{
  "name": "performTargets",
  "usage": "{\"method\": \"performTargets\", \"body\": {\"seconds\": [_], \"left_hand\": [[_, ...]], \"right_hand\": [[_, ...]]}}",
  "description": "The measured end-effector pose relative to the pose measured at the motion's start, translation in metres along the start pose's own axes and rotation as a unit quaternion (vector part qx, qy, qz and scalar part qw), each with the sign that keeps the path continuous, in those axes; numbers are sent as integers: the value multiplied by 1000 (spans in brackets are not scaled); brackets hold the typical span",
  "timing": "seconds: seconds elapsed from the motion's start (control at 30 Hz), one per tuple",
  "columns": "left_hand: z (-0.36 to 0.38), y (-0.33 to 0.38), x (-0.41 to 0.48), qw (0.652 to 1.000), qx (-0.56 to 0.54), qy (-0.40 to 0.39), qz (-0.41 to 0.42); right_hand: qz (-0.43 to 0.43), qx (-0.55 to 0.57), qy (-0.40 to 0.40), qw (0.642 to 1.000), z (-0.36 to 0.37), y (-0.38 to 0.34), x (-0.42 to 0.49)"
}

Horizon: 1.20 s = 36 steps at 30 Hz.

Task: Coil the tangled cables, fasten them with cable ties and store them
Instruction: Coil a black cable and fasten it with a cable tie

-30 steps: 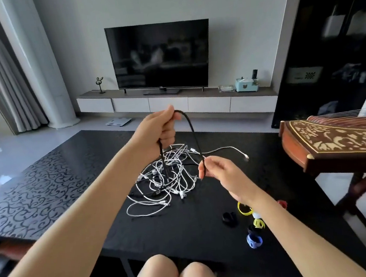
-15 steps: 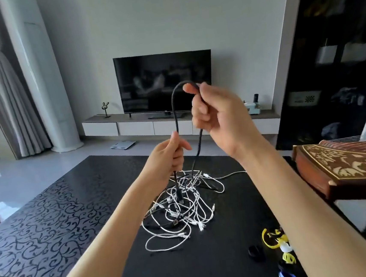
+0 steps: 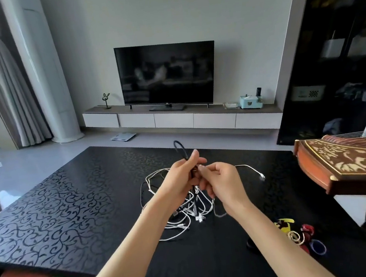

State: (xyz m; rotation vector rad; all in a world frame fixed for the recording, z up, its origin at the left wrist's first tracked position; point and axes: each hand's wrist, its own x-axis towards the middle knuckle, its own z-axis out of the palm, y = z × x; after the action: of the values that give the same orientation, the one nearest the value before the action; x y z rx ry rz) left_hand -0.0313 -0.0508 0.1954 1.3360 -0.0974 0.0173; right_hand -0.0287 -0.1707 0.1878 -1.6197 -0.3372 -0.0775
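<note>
Your left hand [image 3: 179, 179] grips the black cable [image 3: 182, 149] with its loop poking up, while your right hand [image 3: 223, 180] pinches it just beside, likely to form a coil above the white tangle [image 3: 181, 219] on the table [image 3: 72, 204].

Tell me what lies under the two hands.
A tangle of white cables on the black table. The left hand and right hand, holding a black cable, cover its middle.

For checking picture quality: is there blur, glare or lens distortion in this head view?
Head view: the wide lens bends the white column and black cabinet; the TV screen carries dim reflections; the cable ties at lower right look smeared.
</note>
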Motion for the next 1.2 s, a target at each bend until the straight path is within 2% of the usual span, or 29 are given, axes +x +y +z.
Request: {"method": "performTargets", "body": {"seconds": [0.07,0.17,0.23,0.33,0.43,0.53,0.63,0.7,0.8,0.9,1.0,1.07,1.2], "left_hand": [[2,-1,1,999,37,30,6],[2,-2,2,999,31,43,10],[1,1,4,998,-25,47,15],[-11,17,8,984,-175,43,5],[-30,41,10,974,-223,47,2],[-53,65,11,985,-161,68,2],[-69,81,8,994,14,101,-41],[-75,82,7,981,137,122,-65],[-71,79,6,976,170,84,-105],[-63,77,3,981,133,13,-144],[-56,71,-3,983,100,-59,-144],[-53,65,-8,984,99,-83,-125],[-46,54,-12,986,98,-115,-70]], "right_hand": [[2,9,-1,1000,3,1,-2],[-6,0,-21,1000,5,4,-6],[-8,-43,-54,998,1,12,-9],[0,-131,-126,983,-12,36,-15],[34,-157,-186,969,-28,63,-21],[49,-189,-190,962,-41,76,-20],[22,-185,-152,971,-47,70,-12],[-35,-180,-155,971,-39,45,-5],[-144,-231,-206,940,-19,-5,5],[-266,-313,-163,897,-3,-46,18],[-306,-360,-53,880,3,-73,31],[-304,-355,-23,884,4,-82,36],[-272,-313,-16,910,7,-91,37]]}}
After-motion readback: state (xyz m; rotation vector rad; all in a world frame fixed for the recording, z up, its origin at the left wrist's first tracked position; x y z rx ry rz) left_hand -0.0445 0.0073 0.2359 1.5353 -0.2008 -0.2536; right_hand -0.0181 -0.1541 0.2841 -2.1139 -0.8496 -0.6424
